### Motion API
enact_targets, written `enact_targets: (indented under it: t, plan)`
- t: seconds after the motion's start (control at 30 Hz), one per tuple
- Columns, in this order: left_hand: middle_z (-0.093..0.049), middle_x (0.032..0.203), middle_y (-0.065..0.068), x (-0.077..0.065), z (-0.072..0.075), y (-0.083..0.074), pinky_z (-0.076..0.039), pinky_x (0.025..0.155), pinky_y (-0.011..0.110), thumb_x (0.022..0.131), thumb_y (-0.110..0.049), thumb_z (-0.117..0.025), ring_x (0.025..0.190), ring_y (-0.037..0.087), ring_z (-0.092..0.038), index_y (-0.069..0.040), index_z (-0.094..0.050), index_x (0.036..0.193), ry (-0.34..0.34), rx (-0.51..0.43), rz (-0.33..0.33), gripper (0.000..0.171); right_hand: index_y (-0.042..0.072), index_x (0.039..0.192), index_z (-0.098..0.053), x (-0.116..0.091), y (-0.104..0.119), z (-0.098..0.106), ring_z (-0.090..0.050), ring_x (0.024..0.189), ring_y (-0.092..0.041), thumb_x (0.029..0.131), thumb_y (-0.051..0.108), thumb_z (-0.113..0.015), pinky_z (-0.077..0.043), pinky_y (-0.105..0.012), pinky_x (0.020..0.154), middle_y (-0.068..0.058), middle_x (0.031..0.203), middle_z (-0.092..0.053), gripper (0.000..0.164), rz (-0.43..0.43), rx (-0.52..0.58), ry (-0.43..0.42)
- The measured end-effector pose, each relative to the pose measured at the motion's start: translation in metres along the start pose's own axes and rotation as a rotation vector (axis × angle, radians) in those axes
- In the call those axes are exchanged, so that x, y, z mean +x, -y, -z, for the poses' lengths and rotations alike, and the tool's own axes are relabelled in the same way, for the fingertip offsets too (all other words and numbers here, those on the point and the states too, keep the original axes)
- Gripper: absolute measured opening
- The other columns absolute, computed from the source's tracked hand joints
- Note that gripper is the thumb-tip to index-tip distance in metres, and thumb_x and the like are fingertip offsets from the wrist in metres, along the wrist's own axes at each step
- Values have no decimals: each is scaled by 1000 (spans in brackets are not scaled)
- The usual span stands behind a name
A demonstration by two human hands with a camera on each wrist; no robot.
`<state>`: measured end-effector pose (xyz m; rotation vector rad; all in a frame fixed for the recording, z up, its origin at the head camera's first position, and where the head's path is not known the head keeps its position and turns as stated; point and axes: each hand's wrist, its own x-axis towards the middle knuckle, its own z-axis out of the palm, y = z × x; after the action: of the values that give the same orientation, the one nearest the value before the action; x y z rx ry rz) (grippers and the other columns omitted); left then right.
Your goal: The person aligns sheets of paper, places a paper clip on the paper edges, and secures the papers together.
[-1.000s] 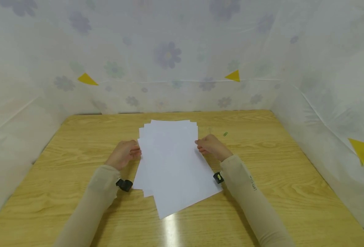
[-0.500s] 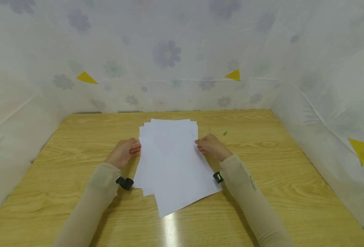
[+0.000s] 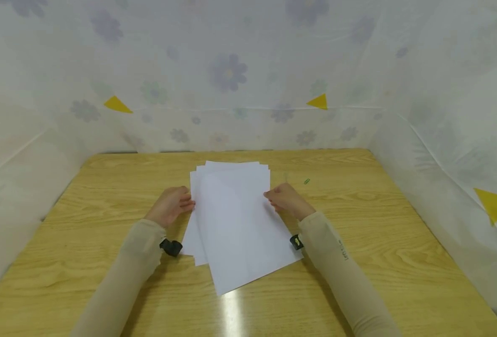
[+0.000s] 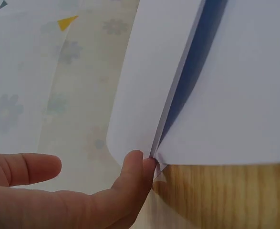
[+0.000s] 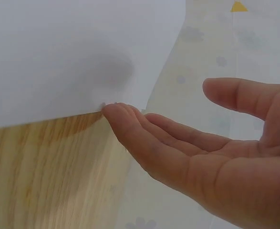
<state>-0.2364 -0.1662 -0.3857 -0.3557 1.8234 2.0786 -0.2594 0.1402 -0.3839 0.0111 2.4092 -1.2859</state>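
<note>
A loose stack of white paper sheets (image 3: 248, 229) lies fanned on the table, its top sheet slanted with the near corner pointing toward me. At the stack's left edge is my left hand (image 3: 170, 206). In the left wrist view its fingertips (image 4: 134, 162) touch the edges of several sheets, with the thumb held apart; a dark gap shows under one lifted sheet. My right hand (image 3: 288, 201) is at the right edge. Its nearly straight fingertips (image 5: 115, 112) touch the paper's border in the right wrist view, thumb standing away.
A small green paper clip (image 3: 306, 181) lies beyond my right hand. The wooden table (image 3: 400, 262) is enclosed at the back and sides by a pale flowered curtain (image 3: 231, 37) with yellow triangles on it. Both wrists carry black straps.
The left edge of the upper sheets has shifted rightward, baring more of the sheets under it. My left fingers have edged slightly right with it; the right hand has barely moved.
</note>
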Motion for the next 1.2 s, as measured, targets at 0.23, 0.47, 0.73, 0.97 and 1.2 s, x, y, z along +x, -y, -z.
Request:
enact_targets:
  t: [0.23,0.47,0.73,0.97,1.2]
  plan:
    - [-21,132,25,1,-2,0,-34,97,35,95,-16,-35,117,34,-34,3,-6,138,11,-4,16,56,-3,105,-58,4,-4,-4,-51,73,-19,88,27,-53,-48,-29,64,-7,81,-52,35,9,-22,-14]
    - [-24,129,21,6,-4,2,-32,98,36,94,-18,-35,104,24,-38,2,-8,137,13,19,10,55,-3,99,-59,5,-5,-5,-47,61,-17,88,28,-53,-45,-28,61,-4,69,-48,33,9,-39,-13]
    - [-22,137,28,11,-4,6,-24,103,38,94,-18,-32,125,31,-28,3,-1,139,62,24,-2,58,-2,83,-59,3,-5,-5,-40,50,-12,89,27,-52,-39,-26,55,0,58,-41,31,29,-70,-12]
    - [-35,126,19,10,-8,7,-36,92,36,93,-19,-36,104,23,-45,5,-24,133,58,11,-21,48,-3,95,-61,2,-5,-7,-44,59,-15,89,27,-51,-41,-28,60,-1,64,-44,32,15,-78,-18]
    - [-26,136,23,11,-12,7,-31,98,39,94,-17,-38,120,30,-34,8,-13,136,37,80,-48,55,-1,104,-61,2,-3,-9,-42,53,-12,89,26,-52,-40,-27,60,-1,63,-44,32,10,-83,-40]
